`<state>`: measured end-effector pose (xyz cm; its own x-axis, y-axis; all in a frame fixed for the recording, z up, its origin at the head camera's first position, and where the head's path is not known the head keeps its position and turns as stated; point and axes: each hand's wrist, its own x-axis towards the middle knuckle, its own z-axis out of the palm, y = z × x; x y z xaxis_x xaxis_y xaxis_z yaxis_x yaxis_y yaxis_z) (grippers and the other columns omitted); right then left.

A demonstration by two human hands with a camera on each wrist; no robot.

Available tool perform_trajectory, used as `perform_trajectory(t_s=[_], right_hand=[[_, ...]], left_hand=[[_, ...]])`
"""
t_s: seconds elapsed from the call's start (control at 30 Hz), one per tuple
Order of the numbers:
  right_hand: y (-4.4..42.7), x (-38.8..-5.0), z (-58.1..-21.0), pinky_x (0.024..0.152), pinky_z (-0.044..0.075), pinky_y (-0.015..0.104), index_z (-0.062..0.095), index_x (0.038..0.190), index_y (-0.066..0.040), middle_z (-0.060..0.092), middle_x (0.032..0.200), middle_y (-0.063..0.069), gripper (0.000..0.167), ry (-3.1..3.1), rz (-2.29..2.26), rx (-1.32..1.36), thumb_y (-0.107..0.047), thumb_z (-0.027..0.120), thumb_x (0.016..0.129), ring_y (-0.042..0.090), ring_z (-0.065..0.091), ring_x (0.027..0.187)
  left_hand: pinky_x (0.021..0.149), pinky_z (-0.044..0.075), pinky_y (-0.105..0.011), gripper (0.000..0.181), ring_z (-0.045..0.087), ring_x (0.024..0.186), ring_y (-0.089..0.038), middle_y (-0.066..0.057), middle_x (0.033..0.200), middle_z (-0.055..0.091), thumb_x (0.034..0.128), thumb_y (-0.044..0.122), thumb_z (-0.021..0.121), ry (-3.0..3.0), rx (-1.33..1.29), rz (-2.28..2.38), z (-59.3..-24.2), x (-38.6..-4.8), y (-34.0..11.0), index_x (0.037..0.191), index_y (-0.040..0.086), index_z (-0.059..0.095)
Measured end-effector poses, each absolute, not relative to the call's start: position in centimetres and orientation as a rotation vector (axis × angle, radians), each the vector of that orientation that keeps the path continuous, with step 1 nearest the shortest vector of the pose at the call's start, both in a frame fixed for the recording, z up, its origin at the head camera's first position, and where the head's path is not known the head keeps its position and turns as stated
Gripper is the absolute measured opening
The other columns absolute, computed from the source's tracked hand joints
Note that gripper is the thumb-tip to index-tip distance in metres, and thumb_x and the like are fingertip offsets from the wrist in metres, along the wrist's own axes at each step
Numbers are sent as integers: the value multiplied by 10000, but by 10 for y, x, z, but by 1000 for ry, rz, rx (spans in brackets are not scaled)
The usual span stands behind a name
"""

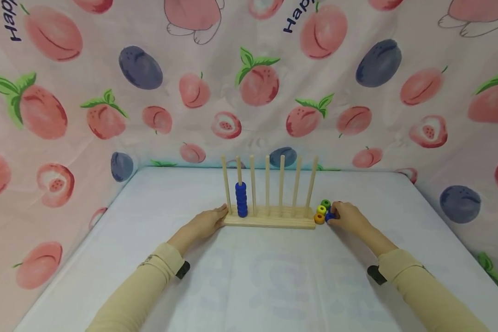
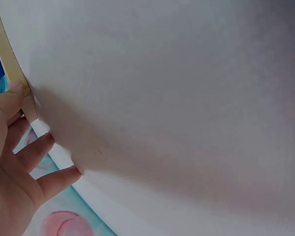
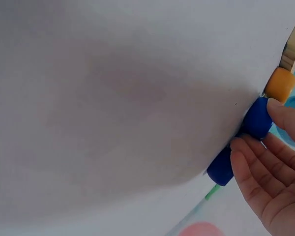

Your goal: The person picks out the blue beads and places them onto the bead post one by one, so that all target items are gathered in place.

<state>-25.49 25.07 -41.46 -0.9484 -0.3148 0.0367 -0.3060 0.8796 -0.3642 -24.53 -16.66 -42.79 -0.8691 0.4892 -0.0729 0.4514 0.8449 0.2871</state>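
A wooden peg rack (image 1: 269, 222) with several upright pegs stands on the white table, and a stack of blue beads (image 1: 241, 200) sits on its second peg from the left. My left hand (image 1: 207, 222) holds the rack's left end, thumb at the front and index finger round the end; its other fingers are spread in the left wrist view. Beyond the rack's right end, my right hand (image 1: 350, 217) pinches a blue bead (image 3: 258, 118) between thumb and fingers. Another blue bead (image 3: 221, 167) lies against the outside of those fingers.
Beside the rack's right end lie a green bead (image 1: 325, 203), a yellow bead (image 1: 321, 210) and an orange bead (image 1: 319, 219), close together. A fruit-patterned cloth (image 1: 259, 85) hangs behind the table (image 1: 257, 281) and along its sides.
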Motion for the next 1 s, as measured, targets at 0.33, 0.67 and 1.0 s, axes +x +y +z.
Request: perform_trajectory(t_s=[0.33, 0.67, 1.0], right_hand=[[256, -250, -413, 570, 466, 282, 561, 889, 54, 594, 744, 98, 238, 2995, -594, -440, -89, 726, 795, 157, 517, 648], [252, -250, -406, 598, 497, 320, 552, 927, 59, 618, 782, 126, 253, 3014, -595, -479, -86, 717, 801, 183, 552, 683], [254, -242, -416, 628, 550, 353, 574, 945, 75, 663, 786, 142, 269, 3040, -658, -537, -81, 727, 788, 223, 625, 722]], left_hand=[[1066, 380, -517, 489, 414, 1301, -423, -185, 1507, 309, 984, 159, 481, 2854, 760, 387, -434, -245, -164, 1419, -31, 360], [1058, 389, -516, 477, 431, 1284, -432, -208, 1485, 335, 977, 137, 492, 2893, 793, 418, -431, -247, -169, 1403, -45, 378], [1050, 402, -510, 507, 465, 1254, -439, -210, 1460, 373, 971, 223, 511, 2920, 764, 423, -432, -245, -165, 1383, -54, 408]])
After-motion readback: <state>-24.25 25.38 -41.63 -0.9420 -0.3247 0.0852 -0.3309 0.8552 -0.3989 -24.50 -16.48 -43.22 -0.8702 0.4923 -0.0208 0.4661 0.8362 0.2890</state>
